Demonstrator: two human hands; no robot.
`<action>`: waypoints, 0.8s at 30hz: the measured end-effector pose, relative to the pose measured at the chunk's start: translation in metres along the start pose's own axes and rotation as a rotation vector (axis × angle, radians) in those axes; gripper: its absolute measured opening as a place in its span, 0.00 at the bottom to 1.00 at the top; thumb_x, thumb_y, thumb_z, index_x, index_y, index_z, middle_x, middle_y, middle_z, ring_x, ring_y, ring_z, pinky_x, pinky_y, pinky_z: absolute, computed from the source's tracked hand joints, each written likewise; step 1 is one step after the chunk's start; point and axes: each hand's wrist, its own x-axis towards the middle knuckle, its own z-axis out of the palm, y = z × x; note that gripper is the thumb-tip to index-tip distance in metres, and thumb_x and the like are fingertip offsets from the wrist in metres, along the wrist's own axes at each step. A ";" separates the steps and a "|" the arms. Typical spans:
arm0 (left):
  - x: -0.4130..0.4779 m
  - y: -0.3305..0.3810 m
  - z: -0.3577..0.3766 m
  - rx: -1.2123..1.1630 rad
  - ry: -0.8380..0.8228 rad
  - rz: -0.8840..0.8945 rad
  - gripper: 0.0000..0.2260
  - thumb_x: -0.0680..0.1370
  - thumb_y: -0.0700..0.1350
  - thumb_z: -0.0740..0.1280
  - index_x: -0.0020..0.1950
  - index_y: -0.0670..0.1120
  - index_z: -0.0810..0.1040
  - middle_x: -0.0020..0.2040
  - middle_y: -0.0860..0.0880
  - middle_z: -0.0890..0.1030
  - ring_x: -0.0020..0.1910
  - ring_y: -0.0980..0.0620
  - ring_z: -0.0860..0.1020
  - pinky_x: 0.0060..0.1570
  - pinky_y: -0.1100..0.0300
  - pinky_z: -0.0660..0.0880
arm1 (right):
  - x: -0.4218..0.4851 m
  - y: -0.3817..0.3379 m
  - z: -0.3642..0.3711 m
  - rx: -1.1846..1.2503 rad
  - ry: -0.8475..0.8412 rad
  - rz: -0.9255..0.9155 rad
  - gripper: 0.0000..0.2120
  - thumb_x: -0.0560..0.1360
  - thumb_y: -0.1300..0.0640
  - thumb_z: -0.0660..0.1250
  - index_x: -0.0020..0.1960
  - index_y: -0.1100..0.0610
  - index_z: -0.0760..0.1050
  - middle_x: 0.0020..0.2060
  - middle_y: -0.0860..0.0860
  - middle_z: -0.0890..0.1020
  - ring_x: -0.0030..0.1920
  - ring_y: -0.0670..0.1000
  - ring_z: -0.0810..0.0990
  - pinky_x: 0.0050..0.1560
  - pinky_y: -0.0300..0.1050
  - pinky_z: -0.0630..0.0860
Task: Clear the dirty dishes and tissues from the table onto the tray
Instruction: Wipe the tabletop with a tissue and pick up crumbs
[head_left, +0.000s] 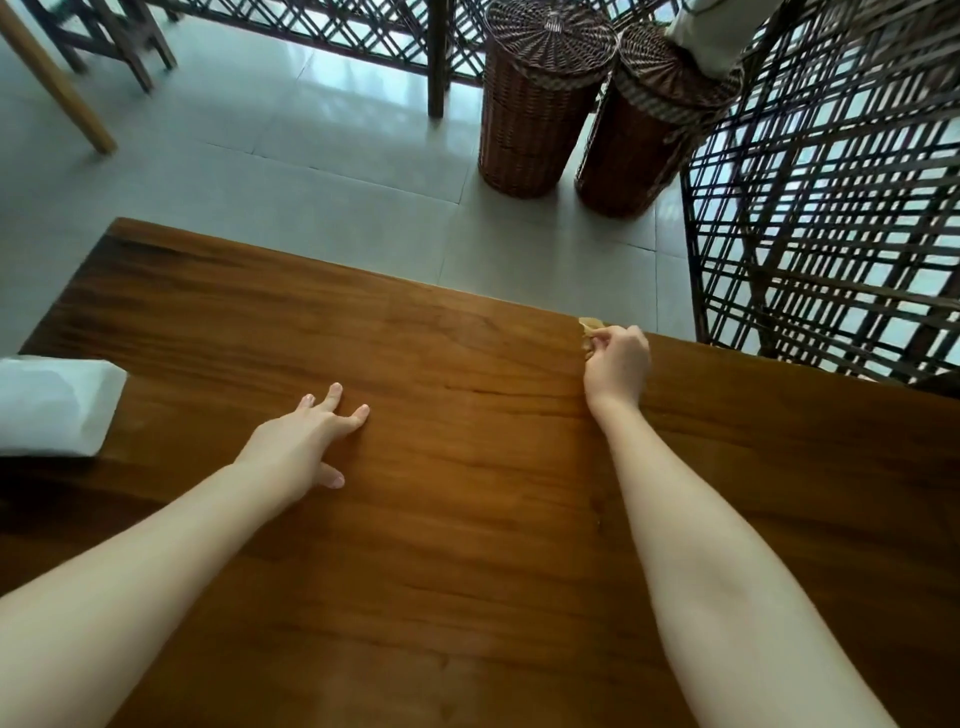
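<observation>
At the far edge of the table (467, 545), right hand (618, 361) pinches a small tan crumpled tissue (588, 326) in curled fingers, the scrap poking out toward the left hand (304, 441), which lies well apart, flat, splayed and empty; tray not in view.

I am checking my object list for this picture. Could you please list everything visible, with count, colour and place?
table: one, brown wood, fills the lower frame.
white packet: one, white, left table edge; perhaps tissues.
tan scrap: one, tan, far table edge, being pinched.
wicker baskets: two, brown, lidded, on the floor beyond the table.
lattice screens: several, dark brown, behind and at right.
floor tiles: many, pale grey, beyond the table.
left hand: one, fingers spread on the table.
right hand: one, pinching the tan scrap.
</observation>
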 end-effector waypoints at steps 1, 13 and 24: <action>0.000 -0.001 0.000 -0.008 0.004 0.002 0.40 0.75 0.44 0.70 0.78 0.57 0.48 0.79 0.48 0.42 0.77 0.47 0.48 0.68 0.51 0.66 | 0.003 0.004 -0.002 0.002 0.016 0.040 0.08 0.77 0.63 0.64 0.53 0.63 0.80 0.49 0.58 0.79 0.52 0.55 0.77 0.51 0.45 0.75; 0.009 -0.005 0.007 0.005 0.045 -0.013 0.41 0.73 0.46 0.73 0.77 0.59 0.51 0.79 0.49 0.45 0.77 0.47 0.51 0.68 0.53 0.66 | -0.051 -0.013 0.007 -0.064 -0.274 -0.530 0.10 0.77 0.69 0.61 0.52 0.63 0.80 0.44 0.56 0.79 0.46 0.53 0.75 0.52 0.46 0.73; 0.008 -0.005 0.005 -0.013 0.034 -0.020 0.41 0.73 0.46 0.73 0.77 0.59 0.51 0.78 0.51 0.44 0.77 0.48 0.51 0.68 0.52 0.65 | 0.025 0.074 -0.043 -0.107 0.089 0.144 0.09 0.77 0.66 0.63 0.54 0.66 0.79 0.52 0.60 0.78 0.53 0.56 0.76 0.49 0.40 0.70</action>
